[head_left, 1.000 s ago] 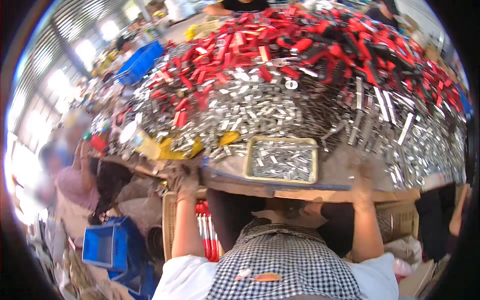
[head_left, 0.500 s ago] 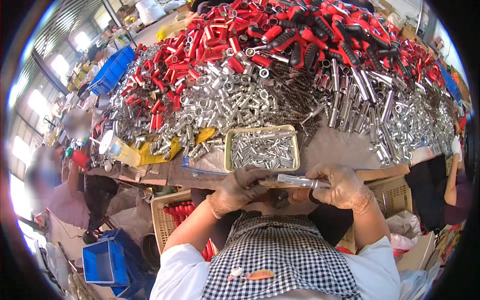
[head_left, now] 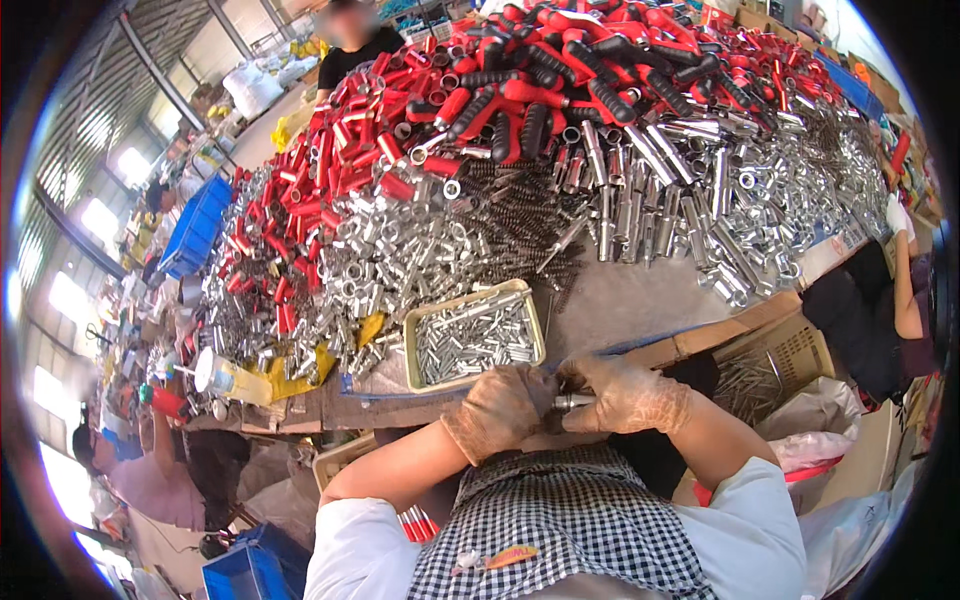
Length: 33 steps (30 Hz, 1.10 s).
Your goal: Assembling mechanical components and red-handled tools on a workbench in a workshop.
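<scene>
My left hand [head_left: 505, 408] and my right hand [head_left: 630, 396], both in stained work gloves, meet in front of my checked apron at the table's near edge. A short stretch of a shiny metal tube [head_left: 574, 401] shows between them; the right fingers close round it. My left fingers are curled at its other end, and whatever lies inside them is hidden. Just beyond the hands stands a pale yellow tray [head_left: 411, 352] filled with small silver pins [head_left: 478, 338].
Dark springs [head_left: 510, 220], silver sockets [head_left: 400, 245], chrome tubes [head_left: 655, 215], red sleeves [head_left: 340, 150] and red-black handles [head_left: 590, 75] heap the table. A plastic cup [head_left: 235, 380] lies at left. A basket [head_left: 800, 360] stands at right. Co-workers are at both sides and behind.
My hands have drawn together, covering most of the tube that showed between them. The view has turned, so tray and heaps sit further left. A person now shows at the back.
</scene>
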Each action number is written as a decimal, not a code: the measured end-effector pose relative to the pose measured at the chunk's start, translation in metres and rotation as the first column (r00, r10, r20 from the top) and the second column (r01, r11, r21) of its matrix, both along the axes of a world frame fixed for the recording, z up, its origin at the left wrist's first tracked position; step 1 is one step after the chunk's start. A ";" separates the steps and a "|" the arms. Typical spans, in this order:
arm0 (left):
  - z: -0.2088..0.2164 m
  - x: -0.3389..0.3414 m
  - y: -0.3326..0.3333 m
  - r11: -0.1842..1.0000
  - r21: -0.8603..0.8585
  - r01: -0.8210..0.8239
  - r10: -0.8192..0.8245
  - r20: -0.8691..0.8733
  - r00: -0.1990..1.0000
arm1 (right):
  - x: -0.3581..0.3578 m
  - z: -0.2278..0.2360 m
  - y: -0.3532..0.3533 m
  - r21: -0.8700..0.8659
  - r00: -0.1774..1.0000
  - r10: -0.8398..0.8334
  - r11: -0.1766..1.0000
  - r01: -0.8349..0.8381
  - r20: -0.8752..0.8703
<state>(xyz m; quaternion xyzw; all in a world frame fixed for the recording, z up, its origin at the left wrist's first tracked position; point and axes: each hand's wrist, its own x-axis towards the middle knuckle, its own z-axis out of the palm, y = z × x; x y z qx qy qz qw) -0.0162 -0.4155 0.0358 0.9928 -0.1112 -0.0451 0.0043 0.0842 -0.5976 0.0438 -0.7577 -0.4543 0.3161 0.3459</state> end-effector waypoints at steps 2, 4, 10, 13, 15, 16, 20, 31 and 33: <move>0.023 0.018 0.003 0.999 -0.035 -0.029 0.020 -0.246 0.969 | 0.007 -0.002 -0.005 0.181 0.985 -0.007 0.983 0.038 -0.172; 0.018 0.024 0.008 0.936 -0.353 0.005 -0.055 -0.132 0.990 | 0.013 -0.002 -0.017 0.178 0.985 0.023 0.984 0.008 -0.169; 0.031 0.065 -0.012 0.782 -0.605 -0.152 -0.163 -0.434 0.886 | 0.019 -0.039 -0.050 0.397 0.928 -0.153 0.918 0.006 0.340; 0.006 0.127 0.018 0.544 -0.838 -0.039 -0.418 -0.312 0.853 | 0.015 -0.047 -0.070 0.433 0.962 -0.269 0.872 0.227 0.038; -0.023 0.176 0.031 0.832 -0.551 0.065 -0.120 -0.065 0.991 | 0.010 -0.038 -0.075 0.411 0.772 -0.259 0.725 0.552 -0.580; -0.037 0.196 0.031 0.963 0.222 0.155 -0.227 0.352 0.908 | 0.009 -0.034 -0.080 0.407 0.773 -0.271 0.725 0.555 -0.573; 0.004 0.246 -0.040 0.922 -0.134 -0.364 0.385 0.195 0.902 | 0.005 -0.026 -0.091 0.369 0.740 -0.423 0.671 0.643 -0.522; 0.022 0.257 -0.024 0.954 -0.158 -0.253 0.246 -0.065 0.967 | -0.009 -0.025 -0.097 0.234 0.569 -0.578 0.552 0.801 -0.585; 0.012 0.243 -0.004 0.829 -0.443 -0.341 0.297 -0.167 0.940 | -0.009 -0.032 -0.094 0.263 0.587 -0.579 0.548 0.794 -0.566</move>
